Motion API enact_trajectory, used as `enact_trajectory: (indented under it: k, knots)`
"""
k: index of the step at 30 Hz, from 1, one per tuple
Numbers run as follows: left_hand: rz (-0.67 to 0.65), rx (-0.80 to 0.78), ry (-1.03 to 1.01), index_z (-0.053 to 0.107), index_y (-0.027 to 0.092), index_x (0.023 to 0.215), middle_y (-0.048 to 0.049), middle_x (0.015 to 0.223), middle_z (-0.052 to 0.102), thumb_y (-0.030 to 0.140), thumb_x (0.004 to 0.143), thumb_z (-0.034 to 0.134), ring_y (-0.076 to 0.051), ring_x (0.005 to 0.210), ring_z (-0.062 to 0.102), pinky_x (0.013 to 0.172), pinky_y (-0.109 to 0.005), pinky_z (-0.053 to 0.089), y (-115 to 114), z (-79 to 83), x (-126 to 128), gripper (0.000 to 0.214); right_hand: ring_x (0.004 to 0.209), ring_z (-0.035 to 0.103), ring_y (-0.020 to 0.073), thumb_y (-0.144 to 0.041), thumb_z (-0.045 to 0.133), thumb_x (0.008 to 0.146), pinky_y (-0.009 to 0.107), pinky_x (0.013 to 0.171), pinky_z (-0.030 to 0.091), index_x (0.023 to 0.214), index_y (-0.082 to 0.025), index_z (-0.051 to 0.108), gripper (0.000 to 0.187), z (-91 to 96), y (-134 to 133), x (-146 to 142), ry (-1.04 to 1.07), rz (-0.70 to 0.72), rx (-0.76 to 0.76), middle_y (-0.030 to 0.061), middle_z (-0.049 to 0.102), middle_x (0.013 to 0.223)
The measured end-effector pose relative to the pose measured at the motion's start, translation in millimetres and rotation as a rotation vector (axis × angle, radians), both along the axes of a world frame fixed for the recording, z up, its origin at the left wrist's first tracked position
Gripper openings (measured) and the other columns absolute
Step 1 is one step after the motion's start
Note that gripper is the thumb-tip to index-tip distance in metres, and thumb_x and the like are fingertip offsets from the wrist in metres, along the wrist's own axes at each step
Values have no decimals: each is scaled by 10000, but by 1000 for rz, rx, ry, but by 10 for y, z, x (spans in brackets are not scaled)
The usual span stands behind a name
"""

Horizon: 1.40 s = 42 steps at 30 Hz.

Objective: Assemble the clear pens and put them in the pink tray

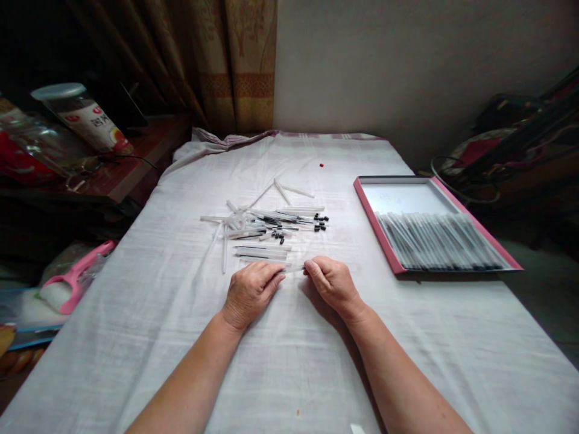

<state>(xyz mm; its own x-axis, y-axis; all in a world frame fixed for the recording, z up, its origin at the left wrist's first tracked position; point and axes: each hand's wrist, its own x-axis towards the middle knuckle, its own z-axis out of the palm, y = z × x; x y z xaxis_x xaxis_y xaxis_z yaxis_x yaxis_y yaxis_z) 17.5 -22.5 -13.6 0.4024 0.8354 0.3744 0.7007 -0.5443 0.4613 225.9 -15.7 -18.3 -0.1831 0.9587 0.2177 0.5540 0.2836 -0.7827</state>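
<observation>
My left hand (254, 290) is closed around a clear pen barrel (295, 269), whose right end sticks out past the fingers. My right hand (331, 283) pinches at that end, where a small dark piece shows at the fingertips; the fingers hide most of it. Just beyond the left hand lie a few clear pen barrels with dark refills (262, 253), side by side. Behind them is a loose heap of clear barrels and black refills (271, 218). Several small black plugs (320, 228) are scattered at the heap's right side and front.
On the right, a pink-edged box (377, 232) holds a row of pens (443, 241). A tiny red piece (321, 165) lies far back on the white cloth (289, 361). At left stand a side table with a lidded jar (93, 120) and, lower, pink-handled scissors (75, 280).
</observation>
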Motion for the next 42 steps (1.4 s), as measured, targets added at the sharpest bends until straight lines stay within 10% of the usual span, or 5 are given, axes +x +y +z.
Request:
enact_trajectory:
  k: [4,11,17,42]
  knots:
    - [13,0,-10,664,212,1041,-38,899,715,310,929,523,-166,833,658,755,-267,507,4,-7,-2,205,652,610,142,-325,514,879,246,622,470,1026,-194,637,232,-20,-24,17,174,24,-94,31,685,814]
    - [8,8,-7,665,213,1026,-34,869,713,309,927,526,-167,816,656,743,-266,503,3,0,2,196,614,584,137,-354,475,904,249,615,446,702,-199,605,286,-4,-13,6,102,12,-89,15,640,652]
    - [8,15,-24,660,210,1040,-39,909,717,305,926,527,-169,841,660,758,-270,509,13,-23,-9,199,608,581,132,-316,547,856,243,581,461,995,-192,626,202,-26,-14,35,205,23,-137,21,662,766]
    - [31,5,-34,652,219,1050,-35,927,705,286,913,549,-159,834,655,750,-259,509,-6,2,10,184,680,602,141,-284,501,880,255,644,469,889,-202,592,122,27,-20,36,139,70,-105,18,653,770]
